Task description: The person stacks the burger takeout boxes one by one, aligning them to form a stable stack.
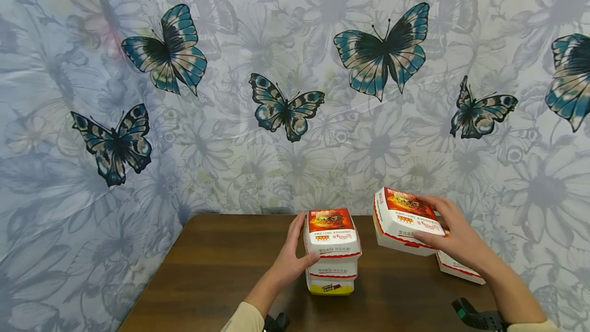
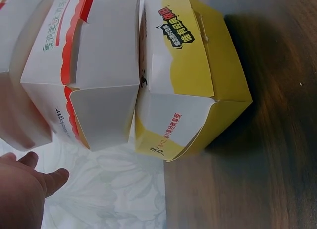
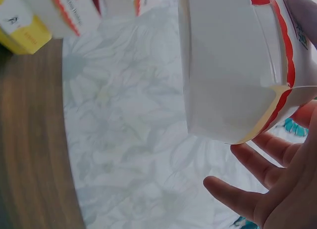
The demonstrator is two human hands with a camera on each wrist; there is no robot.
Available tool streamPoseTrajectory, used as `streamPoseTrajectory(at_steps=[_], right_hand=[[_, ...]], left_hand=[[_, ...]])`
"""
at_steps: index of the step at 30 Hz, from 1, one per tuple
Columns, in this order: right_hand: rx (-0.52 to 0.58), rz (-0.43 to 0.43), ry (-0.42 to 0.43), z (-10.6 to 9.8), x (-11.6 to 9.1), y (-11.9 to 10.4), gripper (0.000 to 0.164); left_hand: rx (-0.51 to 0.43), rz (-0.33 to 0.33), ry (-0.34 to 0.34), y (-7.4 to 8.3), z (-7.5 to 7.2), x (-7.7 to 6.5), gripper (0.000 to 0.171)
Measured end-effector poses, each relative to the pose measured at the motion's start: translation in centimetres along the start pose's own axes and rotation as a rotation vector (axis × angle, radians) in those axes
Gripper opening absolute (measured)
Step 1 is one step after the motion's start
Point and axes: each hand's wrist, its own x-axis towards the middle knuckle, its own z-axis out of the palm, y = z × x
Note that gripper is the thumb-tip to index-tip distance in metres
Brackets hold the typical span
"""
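A stack of burger boxes [image 1: 333, 255] stands on the table, two white-and-red ones above a white-and-yellow one [image 2: 183, 56]. My left hand [image 1: 289, 263] is at the left side of the stack, thumb toward the front and fingers along the side near the top box; its fingers are extended. To the right, my right hand [image 1: 456, 232] grips another white-and-red burger box [image 1: 401, 224] by its right side, holding it tilted above the table. The right wrist view shows this held box [image 3: 228, 66] close up, with some fingers spread beneath it.
One more white box [image 1: 458, 269] with a red edge lies on the table at the right, partly hidden behind the right hand and held box. The brown wooden table [image 1: 221, 265] ends at a wall covering [image 1: 295, 168] printed with butterflies and flowers.
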Motion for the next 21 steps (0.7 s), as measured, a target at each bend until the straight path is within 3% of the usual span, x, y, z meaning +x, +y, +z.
streamPoseTrajectory(at_steps=[10, 21], right_hand=[[0.061, -0.017, -0.056, 0.5, 3.0, -2.9, 0.075], [0.121, -0.085, -0.079, 3.0, 5.9, -4.9, 0.072]], left_hand=[[-0.014, 0.003, -0.009, -0.1, 0.0, 0.2, 0.094], [0.006, 0.009, -0.001, -0.4, -0.2, 0.6, 0.097]])
